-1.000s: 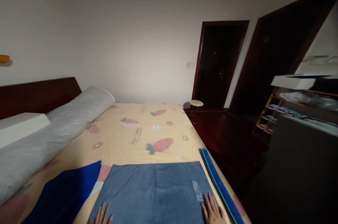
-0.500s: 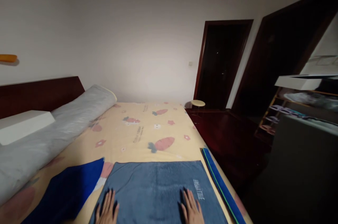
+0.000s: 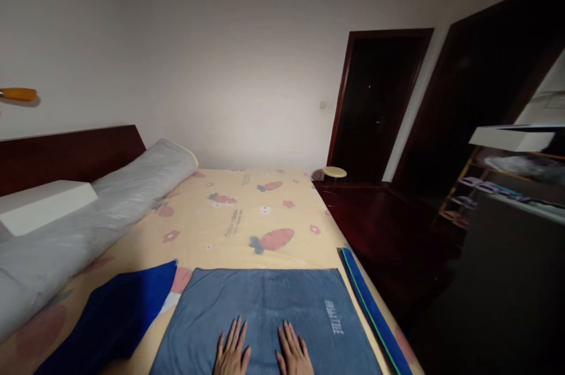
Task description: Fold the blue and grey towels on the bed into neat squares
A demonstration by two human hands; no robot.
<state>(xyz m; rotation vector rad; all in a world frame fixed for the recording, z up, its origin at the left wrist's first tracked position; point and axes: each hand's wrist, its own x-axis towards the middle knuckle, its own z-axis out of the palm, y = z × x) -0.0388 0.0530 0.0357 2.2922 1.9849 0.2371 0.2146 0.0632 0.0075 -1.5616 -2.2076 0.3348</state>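
Observation:
A grey-blue towel (image 3: 260,292) with pale lettering near its right edge lies spread flat on the bed. My left hand (image 3: 232,351) rests palm down on it, fingers stretched out. Close beside it, my right hand (image 3: 295,351) also lies flat on the towel with its fingers extended. Neither hand grips anything. To the left lies a bright blue cloth (image 3: 119,310), partly in shadow. Along the towel's right side runs a narrow folded blue cloth (image 3: 371,307) with a green edge. The towel's near edge is out of view.
The bed has a yellow sheet (image 3: 238,186) with a carrot print. A long grey roll (image 3: 132,198) and a white box (image 3: 48,204) lie by the dark headboard (image 3: 75,151). A stool (image 3: 334,172) stands beyond the bed, a shoe rack (image 3: 463,198) to the right.
Both hands have slid inward across the towel, from far apart to close together near its middle. The view has shifted slightly. The towel and blue cloths lie as before.

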